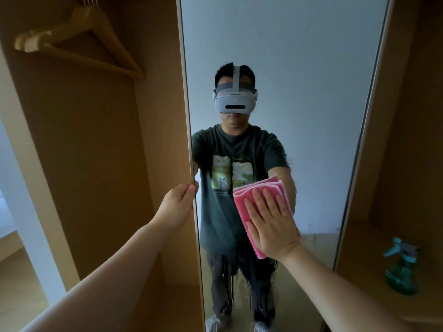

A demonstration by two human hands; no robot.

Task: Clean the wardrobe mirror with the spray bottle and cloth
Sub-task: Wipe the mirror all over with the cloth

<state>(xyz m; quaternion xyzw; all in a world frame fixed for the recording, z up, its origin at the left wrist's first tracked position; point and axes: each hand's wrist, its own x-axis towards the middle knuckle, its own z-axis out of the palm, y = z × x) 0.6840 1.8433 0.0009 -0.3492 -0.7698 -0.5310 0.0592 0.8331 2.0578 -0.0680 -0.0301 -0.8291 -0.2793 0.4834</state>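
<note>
Fingers (268, 202) flat on pink cloth (242, 200), mirror (299, 92)

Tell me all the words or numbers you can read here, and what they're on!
None can be read.
T-shirt picture, seen in the mirror: small pale lettering under the cat, too blurred and mirrored to read.
Headset in the reflection: a small orange mark, too tiny to read.
Spray bottle: no label visible.
Pink cloth under the right hand: no writing.
</note>
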